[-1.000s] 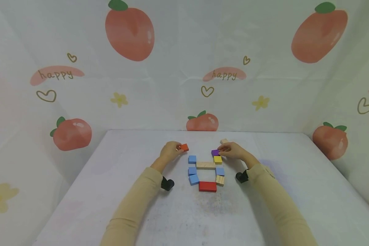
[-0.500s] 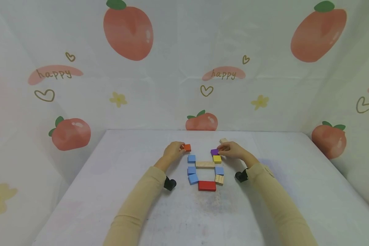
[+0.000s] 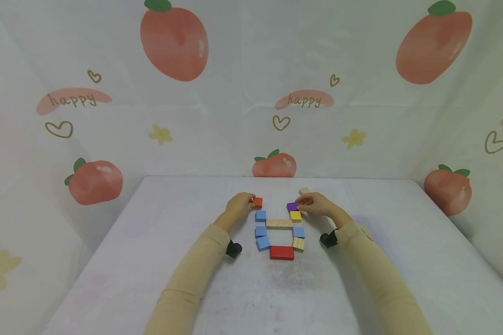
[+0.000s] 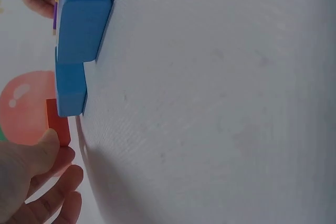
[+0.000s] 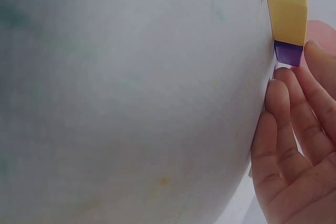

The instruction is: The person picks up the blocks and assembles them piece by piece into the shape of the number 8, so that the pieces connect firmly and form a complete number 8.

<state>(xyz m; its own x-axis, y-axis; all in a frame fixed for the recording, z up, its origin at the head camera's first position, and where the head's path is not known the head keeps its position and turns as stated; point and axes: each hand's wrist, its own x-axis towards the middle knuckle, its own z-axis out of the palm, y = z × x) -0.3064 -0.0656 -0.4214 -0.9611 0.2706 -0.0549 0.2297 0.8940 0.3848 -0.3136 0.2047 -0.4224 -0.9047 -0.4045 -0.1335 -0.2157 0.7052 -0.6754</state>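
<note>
My left hand [image 3: 239, 206] pinches an orange-red block [image 3: 257, 202] between thumb and fingertips, just beyond the far blue block [image 3: 261, 216]. In the left wrist view, the thumb lies on the near end of that orange-red block [image 4: 59, 124], and the other fingers are bent beside it. At the far right of the layout, my right hand [image 3: 314, 204] holds a purple block [image 3: 292, 207] by its right end. The right wrist view shows thumb and index finger at the purple block [image 5: 289, 53], which lies right behind a yellow block [image 5: 287, 9].
A plain wooden block [image 3: 279, 224] runs between the two sides. Nearer stand blue blocks on the left [image 3: 262, 243], a blue block [image 3: 298, 232] and striped wooden block [image 3: 299, 244] on the right, and a red block [image 3: 282, 252] in front. Another wooden block [image 3: 304, 191] lies behind my right hand.
My left hand has moved to the right with the orange-red block, which now stands behind the far blue block. The right hand and purple block have stayed nearly still.
</note>
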